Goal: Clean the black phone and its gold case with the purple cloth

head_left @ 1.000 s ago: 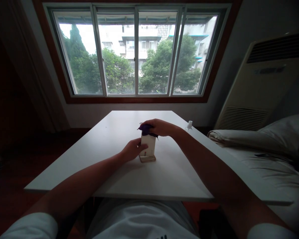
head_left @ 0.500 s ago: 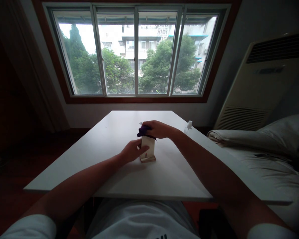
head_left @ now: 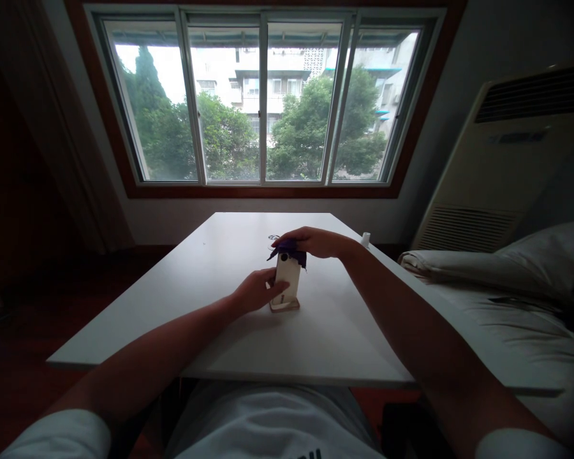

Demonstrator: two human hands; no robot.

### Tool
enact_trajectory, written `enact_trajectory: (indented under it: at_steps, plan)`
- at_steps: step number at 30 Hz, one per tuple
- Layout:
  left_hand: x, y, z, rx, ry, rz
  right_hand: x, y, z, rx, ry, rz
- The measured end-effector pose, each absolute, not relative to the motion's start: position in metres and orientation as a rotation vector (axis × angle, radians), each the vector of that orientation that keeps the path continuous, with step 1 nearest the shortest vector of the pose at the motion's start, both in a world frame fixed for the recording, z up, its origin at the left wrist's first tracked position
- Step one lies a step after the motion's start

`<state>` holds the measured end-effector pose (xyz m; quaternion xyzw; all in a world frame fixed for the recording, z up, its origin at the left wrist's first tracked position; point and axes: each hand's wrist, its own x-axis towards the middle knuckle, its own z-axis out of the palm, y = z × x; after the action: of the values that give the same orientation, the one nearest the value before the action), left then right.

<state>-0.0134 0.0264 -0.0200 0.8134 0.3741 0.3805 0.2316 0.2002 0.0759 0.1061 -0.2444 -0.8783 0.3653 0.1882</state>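
Observation:
A white phone (head_left: 287, 279) stands upright on its bottom edge on the white table (head_left: 210, 280). My left hand (head_left: 254, 291) is wrapped round its lower left side and steadies it. My right hand (head_left: 318, 242) is closed on a small purple cloth (head_left: 291, 250), pressed against the phone's top edge, just behind the camera lens. Most of the cloth is hidden under my fingers.
A small white spray bottle (head_left: 364, 240) stands near the table's right edge, partly behind my right wrist. A bed with a pillow (head_left: 545, 255) lies to the right, with a tall air-conditioning unit (head_left: 502, 153) behind it. A wide window (head_left: 263, 95) fills the far wall.
My right hand has drawn the purple cloth back over the phone's top, so the phone's upper corner with its lens now shows. The left hand has stayed where it was.

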Motion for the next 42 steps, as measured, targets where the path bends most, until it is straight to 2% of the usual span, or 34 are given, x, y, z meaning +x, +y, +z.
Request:
enact_trajectory:
  at_steps: [7,23,30,38,42]
  plan:
    - [-0.013,0.03,-0.026,2.227,0.98,1.018,0.202,0.075,0.108,-0.66,-2.558,1.015]
    - [-0.015,0.033,-0.03,2.242,1.032,0.954,0.179,0.058,0.102,-0.936,-2.638,0.331]
    - [-0.014,0.032,-0.028,2.155,0.985,0.963,0.177,0.062,0.096,-0.809,-2.584,0.425]
    - [-0.014,0.029,-0.024,2.074,0.971,0.901,0.189,0.091,0.082,-0.787,-2.454,0.782]
    - [-0.012,0.028,-0.026,2.068,0.977,0.87,0.189,0.101,0.07,-0.798,-2.438,0.77]
